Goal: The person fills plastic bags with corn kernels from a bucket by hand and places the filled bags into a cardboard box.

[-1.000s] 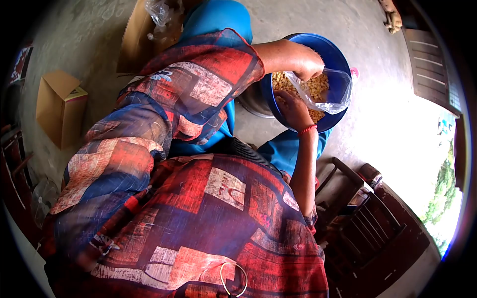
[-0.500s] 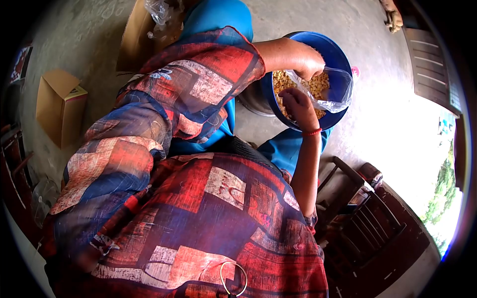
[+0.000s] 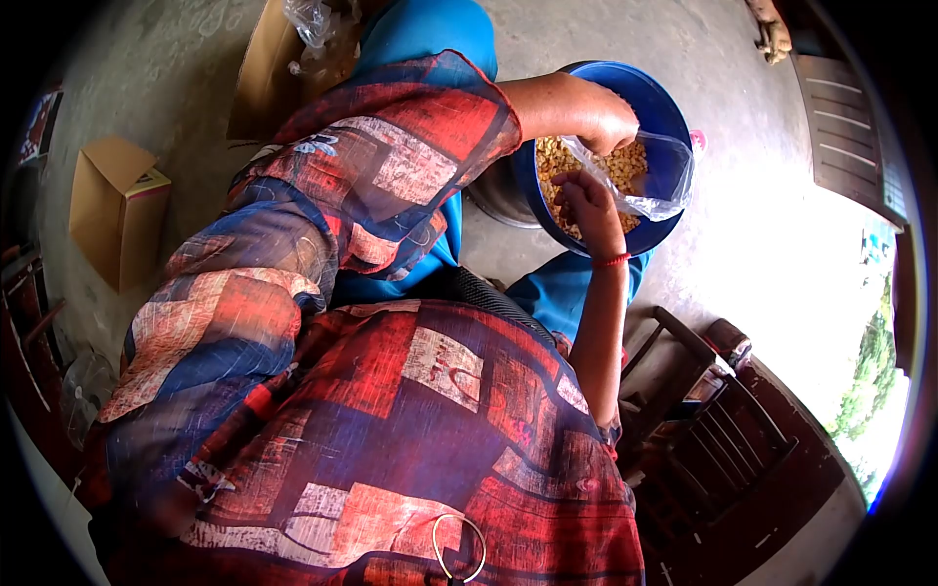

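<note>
My left hand [image 3: 608, 121] reaches over a blue bucket [image 3: 667, 90], fingers closed on the edge of a clear plastic bag [image 3: 670, 186]. The bag spreads across the right side of the bucket, its mouth toward my hands. Small yellow-brown pieces [image 3: 550, 161], resembling corn kernels, fill much of the bucket below. My right hand [image 3: 589, 208], with a red band at the wrist, is over the near side of the bucket beside the bag. Its fingers are curled together; whatever is in them is too small to make out.
My blue-clothed knees [image 3: 425, 39] are either side of the bucket. An open cardboard box [image 3: 112, 210] stands at left; another box [image 3: 256, 88] holding clear plastic is at the top. A dark wooden chair [image 3: 718, 420] is lower right. An animal's paw [image 3: 775, 44] shows at top right.
My right hand has shifted slightly, its curled fingertips a little to the right. My left hand and the plastic bag are nearly still.
</note>
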A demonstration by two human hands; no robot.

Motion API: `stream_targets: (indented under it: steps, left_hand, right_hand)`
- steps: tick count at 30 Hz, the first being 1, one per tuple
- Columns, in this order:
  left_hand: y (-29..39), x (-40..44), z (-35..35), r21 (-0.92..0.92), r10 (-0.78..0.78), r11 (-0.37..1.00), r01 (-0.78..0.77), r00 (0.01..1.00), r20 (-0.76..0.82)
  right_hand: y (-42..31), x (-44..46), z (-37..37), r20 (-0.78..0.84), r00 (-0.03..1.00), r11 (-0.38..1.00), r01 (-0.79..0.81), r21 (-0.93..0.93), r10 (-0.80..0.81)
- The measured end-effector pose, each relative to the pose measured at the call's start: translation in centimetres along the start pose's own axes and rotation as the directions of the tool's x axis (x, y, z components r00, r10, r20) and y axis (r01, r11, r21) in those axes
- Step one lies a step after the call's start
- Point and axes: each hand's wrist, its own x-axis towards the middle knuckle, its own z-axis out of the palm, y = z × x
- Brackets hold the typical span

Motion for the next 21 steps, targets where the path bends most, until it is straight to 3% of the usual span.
stream_targets:
  steps: [5, 7, 8, 10, 11, 13, 14, 16, 17, 19, 21]
  left_hand:
    - [-0.1, 0.0, -0.1, -0.017, -0.013, 1.000, 0.013, 1.000, 0.001]
    - [-0.4, 0.1, 0.1, -0.088, 0.019, 0.996, -0.035, 0.984, -0.175]
    - [-0.4, 0.3, 0.0, -0.087, 0.020, 0.996, -0.035, 0.984, -0.175]
    - [-0.5, 0.6, -0.3, -0.074, 0.039, 0.995, -0.062, 0.958, -0.285]
    - [-0.4, 0.5, -0.2, -0.075, 0.039, 0.995, -0.062, 0.958, -0.285]
    - [-0.4, 0.4, -0.1, -0.023, 0.067, 0.996, -0.089, 0.877, -0.476]
    - [-0.4, 0.3, -0.2, -0.010, 0.075, 0.996, -0.092, 0.864, -0.497]
    - [-0.3, 0.2, -0.4, -0.018, 0.056, 0.997, -0.071, 0.894, -0.444]
    - [-0.2, 0.0, -0.5, -0.024, 0.035, 0.999, -0.049, 0.921, -0.389]
    - [-0.8, 0.7, 0.2, -0.021, 0.044, 0.998, -0.054, 0.939, -0.341]
    - [-1.0, 1.0, 0.4, -0.016, 0.053, 0.998, -0.060, 0.955, -0.293]
  right_hand:
    - [0.1, 0.0, -0.1, -0.017, 0.999, 0.994, 0.036, -0.102, -0.038]
    - [-0.4, -0.1, -0.2, -0.030, 0.999, 0.993, 0.036, -0.112, -0.039]
    - [-0.4, -0.1, -0.1, -0.031, 0.999, 0.993, 0.036, -0.111, -0.039]
    - [-0.5, -0.2, 0.0, -0.012, 0.999, 0.997, -0.033, 0.076, 0.034]
    - [-0.8, -0.3, 0.0, -0.012, 0.999, 0.997, -0.033, 0.076, 0.034]
    - [-2.0, -0.9, -0.1, 0.080, 0.990, 0.965, -0.135, 0.225, 0.120]
    - [-2.1, -1.0, -0.2, 0.080, 0.990, 0.965, -0.135, 0.224, 0.120]
    - [-2.2, -1.3, -0.5, 0.180, 0.974, 0.892, -0.204, 0.404, 0.141]
    - [-2.3, -1.4, -0.8, 0.181, 0.973, 0.893, -0.205, 0.402, 0.141]
    - [-2.3, -1.9, -1.3, 0.237, 0.972, 0.804, -0.145, 0.577, 0.006]
    - [-3.6, -2.6, -1.3, 0.220, 0.973, 0.780, -0.087, 0.620, -0.066]
